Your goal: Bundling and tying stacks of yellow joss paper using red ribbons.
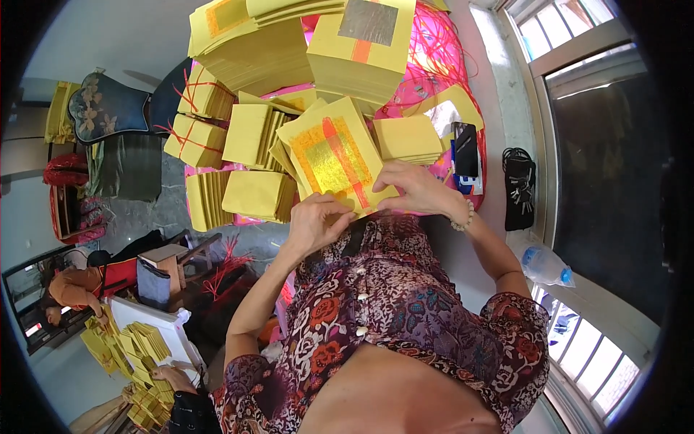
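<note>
A yellow sheet of joss paper, bearing a gold foil square edged in orange and a red stripe, lies tilted in front of me; whether it is one sheet or a stack I cannot tell. My left hand is closed at its near left corner, thumb and fingers pinching the edge. At the near right corner, my right hand is also closed on the edge, with a beaded bracelet on that wrist. Folded yellow paper bundles lie around the sheet. The undersides of both fingertips are hidden.
Tall yellow paper stacks stand at the far side of the pink table. Red strings tangle at far right, near a dark phone. A plastic bottle lies by the window. At lower left, another person's hand touches yellow paper.
</note>
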{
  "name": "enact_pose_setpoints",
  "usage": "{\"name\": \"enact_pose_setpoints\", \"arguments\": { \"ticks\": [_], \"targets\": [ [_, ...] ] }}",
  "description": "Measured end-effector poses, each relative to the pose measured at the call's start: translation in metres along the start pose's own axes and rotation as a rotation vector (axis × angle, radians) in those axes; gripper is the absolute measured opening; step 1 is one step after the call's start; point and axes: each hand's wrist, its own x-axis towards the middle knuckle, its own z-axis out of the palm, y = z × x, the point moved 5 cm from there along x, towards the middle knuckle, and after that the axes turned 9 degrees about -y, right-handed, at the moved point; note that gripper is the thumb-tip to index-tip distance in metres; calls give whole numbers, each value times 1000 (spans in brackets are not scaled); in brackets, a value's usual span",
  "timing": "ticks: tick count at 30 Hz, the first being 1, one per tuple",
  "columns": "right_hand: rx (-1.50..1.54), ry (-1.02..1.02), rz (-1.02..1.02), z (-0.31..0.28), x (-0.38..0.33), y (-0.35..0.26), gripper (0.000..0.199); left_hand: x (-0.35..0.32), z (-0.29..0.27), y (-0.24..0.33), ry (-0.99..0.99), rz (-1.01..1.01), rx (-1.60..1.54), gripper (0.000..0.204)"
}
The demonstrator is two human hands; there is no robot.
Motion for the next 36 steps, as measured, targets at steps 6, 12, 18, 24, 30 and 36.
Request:
{"name": "enact_pose_setpoints", "arguments": {
  "ticks": [6, 12, 18, 24, 30, 36],
  "targets": [
    [-70, -25, -8, 3, 4, 5, 21, 4, 2, -13, -81, -131, -163, 12],
    [-71, -4, -42, 3, 5, 5, 20, 5, 8, -27, -119, -190, -297, 14],
    [-61, -10, -39, 3, 6, 6, 21, 6, 6, -27, -160, -243, -327, 16],
    [-60, -21, -33, 2, 6, 5, 22, 5, 7, -29, -155, -258, -353, 17],
    [-51, -30, -28, 4, 6, 7, 21, 6, 6, -27, -148, -245, -324, 17],
    [-72, -35, -30, 3, 4, 4, 24, 6, 6, -25, -126, -237, -287, 16]
  ]
}}
